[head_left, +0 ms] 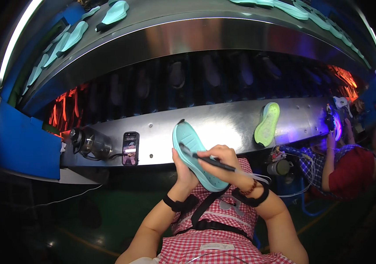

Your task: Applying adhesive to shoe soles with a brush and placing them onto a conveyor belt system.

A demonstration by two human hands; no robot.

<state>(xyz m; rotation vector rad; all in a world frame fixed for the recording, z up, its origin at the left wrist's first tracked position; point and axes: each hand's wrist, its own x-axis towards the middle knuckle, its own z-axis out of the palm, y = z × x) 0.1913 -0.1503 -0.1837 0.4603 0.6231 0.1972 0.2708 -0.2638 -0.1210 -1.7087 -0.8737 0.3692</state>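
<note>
Steel fills most of the view: a long curved conveyor housing [240,39] arcs across the top, with mint soles [114,13] riding its upper deck and dark shoe shapes hanging in the shadowed slot beneath. Below that runs a steel ledge [223,123], bent by the lens. Orange-red glow shows at the slot's left and right ends. A blue panel [23,141] stands at the left.

At the right edge a co-worker [350,169] in a red and checked top sits close to the ledge, one hand raised toward a violet lamp [336,125].

On the ledge, well right of centre, a yellow-green sole [267,124] leans upright. Toward the left a phone [130,148] stands propped with its screen lit, and just left of it sits a dark glass jar [90,141].

At centre, above a red checked apron, the mint shoe [191,152] is held up in front of the ledge, tilted, toe up-left. The left hand [183,171] cradles it from beneath, fingers wrapped round the lower left edge. The right hand [223,163] pinches a thin black brush [210,162], fingers closed narrowly on its handle, the tip touching the shoe's surface near its middle. Both wrists wear dark bands, the right one also a bead bracelet [250,188].
</note>
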